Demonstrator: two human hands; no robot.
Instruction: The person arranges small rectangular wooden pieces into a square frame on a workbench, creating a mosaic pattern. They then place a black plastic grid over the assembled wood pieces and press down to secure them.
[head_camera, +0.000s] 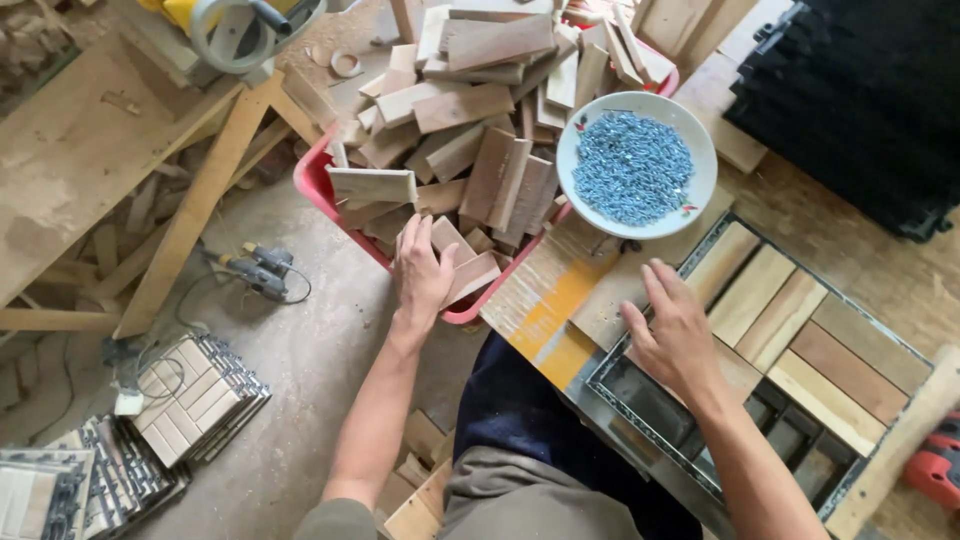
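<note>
My left hand (422, 272) reaches into a red bin (312, 184) heaped with short wooden slats (480, 110), its fingers closing over one slat (462, 270) at the near edge. My right hand (676, 338) lies flat, fingers spread, on a wooden slat at the near left of a metal frame (640, 425) that holds a black plastic grid. Several slats (790, 330) lie side by side in the frame. A white bowl (700, 190) full of blue-grey screws stands just beyond the right hand.
A stack of black plastic grids (860, 90) sits at the far right. Finished slat tiles (195, 400) lie on the concrete floor at left, beside a power tool (258, 268) with its cord. A wooden bench (90, 150) stands at far left. A red tool (935, 465) shows at the right edge.
</note>
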